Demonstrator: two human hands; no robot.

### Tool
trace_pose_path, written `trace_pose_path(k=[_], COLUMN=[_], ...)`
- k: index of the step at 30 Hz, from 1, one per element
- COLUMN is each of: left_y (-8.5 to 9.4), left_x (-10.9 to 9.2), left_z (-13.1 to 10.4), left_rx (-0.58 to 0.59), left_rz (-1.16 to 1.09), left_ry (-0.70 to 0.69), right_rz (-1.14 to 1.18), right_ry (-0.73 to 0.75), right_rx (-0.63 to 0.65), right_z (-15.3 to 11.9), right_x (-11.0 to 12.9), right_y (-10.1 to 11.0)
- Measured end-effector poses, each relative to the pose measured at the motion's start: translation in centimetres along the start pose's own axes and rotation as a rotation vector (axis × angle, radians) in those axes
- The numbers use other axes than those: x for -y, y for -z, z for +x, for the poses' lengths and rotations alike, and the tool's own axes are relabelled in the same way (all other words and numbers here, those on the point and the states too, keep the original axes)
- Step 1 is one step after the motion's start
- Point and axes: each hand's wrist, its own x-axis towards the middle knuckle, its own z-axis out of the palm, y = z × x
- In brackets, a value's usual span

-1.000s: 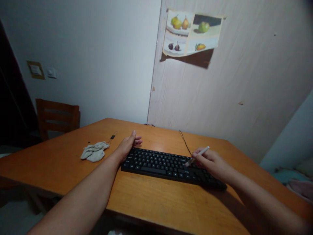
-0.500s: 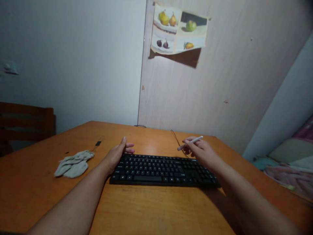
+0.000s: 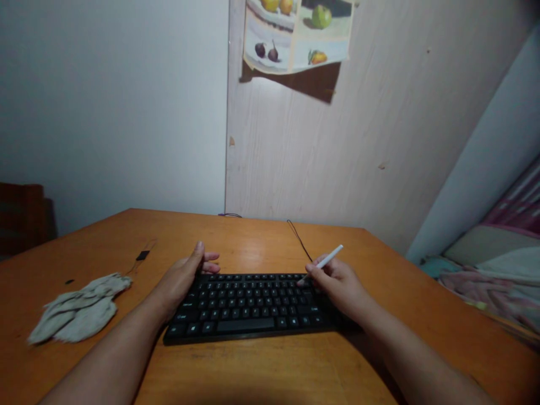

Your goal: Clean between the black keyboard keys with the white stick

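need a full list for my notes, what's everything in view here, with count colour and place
flat plastic keyboard: one, black, middle of the table, near edge
thin keyboard cable: one, black, runs from behind the keyboard toward the wall
crumpled cloth: one, grey-beige, left on the table
wooden table: one, orange-brown, fills the lower view
fruit poster: one, pale with pears and figs, on the wood-panel wall, lower edge curling
wooden chair: one, dark brown, far left behind the table
bedding: pink and pale, far right
slim stick-like tool: one, white, in the right hand
left hand: at the keyboard's left end
right hand: over the keyboard's right part
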Motion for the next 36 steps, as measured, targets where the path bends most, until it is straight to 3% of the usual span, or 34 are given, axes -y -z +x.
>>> trace_pose_path(k=[5,11,14,18,21,25,30,33,36], left_y=[0.2,-0.1,-0.3,-0.1,0.1,0.1,-0.2,-0.3,-0.3], left_x=[0.3,-0.3,-0.6,-0.1,0.5,0.5,-0.5,-0.8,-0.8], left_z=[0.4,-0.2,-0.5,-0.2,0.3,0.2,-0.4,-0.6,-0.6], left_rx=[0.031,-0.012,-0.021,-0.007,0.010,-0.012,-0.027,-0.030,-0.026], left_rz=[-0.015,0.058,0.044,0.017,0.013,0.041,0.062,0.057,0.042], left_ry=[0.015,-0.005,0.002,0.026,0.033,0.011,0.005,0.012,0.029], right_rz=[-0.187,-0.397,-0.349,-0.234,-0.312,-0.413,-0.235,-0.340,-0.451], right_ry=[0.015,0.038,0.040,0.041,0.056,0.053,0.033,0.050,0.055], right_rx=[0.015,-0.035,-0.082,-0.012,0.039,-0.047,-0.029,0.002,-0.059], right_z=[-0.1,0.2,0.1,-0.1,-0.1,-0.1,-0.4,-0.3,-0.2], right_x=[-1.0,-1.7,-1.6,-1.3,-1.4,-1.2,-0.8,-1.0,-1.2], right_y=[-0.4,0.7,0.9,0.4,0.4,1.0,0.6,0.5,0.8])
